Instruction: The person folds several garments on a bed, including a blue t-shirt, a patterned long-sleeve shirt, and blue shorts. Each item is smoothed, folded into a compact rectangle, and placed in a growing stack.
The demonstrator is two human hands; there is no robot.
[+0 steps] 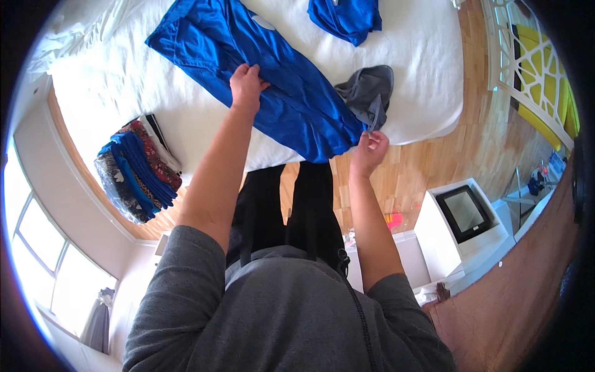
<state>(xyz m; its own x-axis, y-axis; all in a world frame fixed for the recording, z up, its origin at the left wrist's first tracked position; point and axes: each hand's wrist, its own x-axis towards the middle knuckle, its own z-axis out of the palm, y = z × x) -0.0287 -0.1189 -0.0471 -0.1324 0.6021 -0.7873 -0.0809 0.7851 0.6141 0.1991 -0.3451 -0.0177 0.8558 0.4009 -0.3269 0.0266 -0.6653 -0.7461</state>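
Observation:
A long, shiny blue garment (288,93) with a white patch near its upper part lies slantwise across the white-covered bed (418,93). My left hand (246,89) pinches its fabric near the middle of the left edge. At the lower right corner, by the hem, my right hand (369,152) holds the cloth between thumb and fingers. A crumpled grey cloth item (369,93) rests just beyond my right hand, against the blue garment's right edge. Farther off, another blue garment (345,21) lies bunched up, partly cut off by the picture's top.
Folded clothes (139,167) in several colours sit in a row at the bed's left edge. Wood flooring (409,172) runs along the bed's near and right sides. To the right stand a white cabinet (458,223) with a black-framed panel and a white lattice screen (534,65).

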